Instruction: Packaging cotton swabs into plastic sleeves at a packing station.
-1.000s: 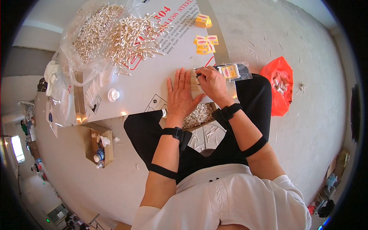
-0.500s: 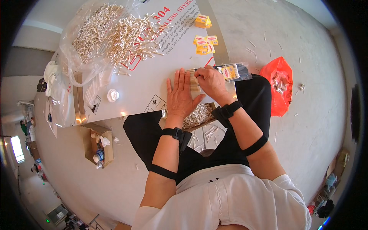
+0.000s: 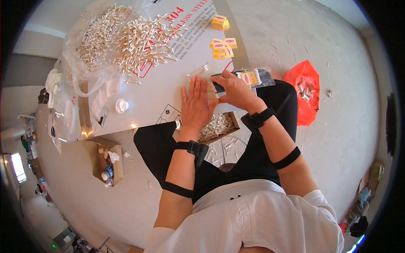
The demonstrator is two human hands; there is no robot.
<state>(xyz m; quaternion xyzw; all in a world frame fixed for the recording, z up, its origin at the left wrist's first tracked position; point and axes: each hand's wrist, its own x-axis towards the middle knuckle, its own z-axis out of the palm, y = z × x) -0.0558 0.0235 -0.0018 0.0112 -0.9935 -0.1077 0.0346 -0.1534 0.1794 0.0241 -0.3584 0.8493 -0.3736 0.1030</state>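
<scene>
My left hand [image 3: 195, 105] lies flat on the metal-topped table, its fingers stretched out against the left side of a row of cotton swabs [image 3: 211, 90]. On the other side, my right hand [image 3: 238, 90] curves round the row, fingertips at its far end and thumb at its near end; the palm hides part of it. A pack of cotton swabs with a yellow card [image 3: 249, 77] lies just beyond the right hand, on a dark strip with clear film. A few loose swabs [image 3: 197, 70] rest beyond the left fingertips.
A clear bag [image 3: 71, 63] spills a big heap of swabs [image 3: 143, 44]. Yellow cards [image 3: 222, 48] and a yellow stack [image 3: 219, 22] sit far right. There are a white round tub [image 3: 122, 105], a box of swabs [image 3: 216, 127] below the edge, a red bag [image 3: 301, 111] and a carton [image 3: 98, 158].
My right hand has gone from a pinch over the row to a wider hold round its ends. A few loose swabs now lie beyond my left fingertips. The left hand stays flat.
</scene>
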